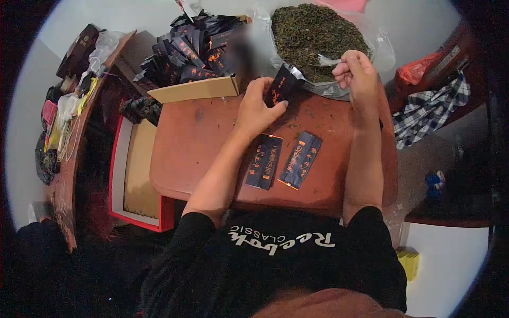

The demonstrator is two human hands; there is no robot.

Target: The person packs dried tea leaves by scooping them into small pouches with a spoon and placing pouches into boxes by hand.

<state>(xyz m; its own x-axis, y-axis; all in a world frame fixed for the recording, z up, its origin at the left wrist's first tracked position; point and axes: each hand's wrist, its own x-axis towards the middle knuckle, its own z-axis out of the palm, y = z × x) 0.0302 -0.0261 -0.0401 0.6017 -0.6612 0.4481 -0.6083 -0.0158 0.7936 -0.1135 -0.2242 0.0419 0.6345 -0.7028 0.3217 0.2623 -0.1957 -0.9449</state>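
The left hand (260,108) has a dark printed pouch (281,87) pinched between thumb and fingers, above the bench (196,143) toward its far edge, with a silvery lining showing at the pouch's upper end. The right hand's grip (354,69) is closed around the handle of a pale spoon (327,61), its end at the dried leaf (313,32) heaped in a clear plastic bag (386,53) at the far right corner.

The work looks well short of finished: much loose leaf remains, and two flat-looking pouches (264,161) lie side by side near the near edge, apparently unfilled. At the far left corner, many similar pouches (191,50) are piled behind a cardboard wall (196,90); whether those are filled or sealed cannot be told.
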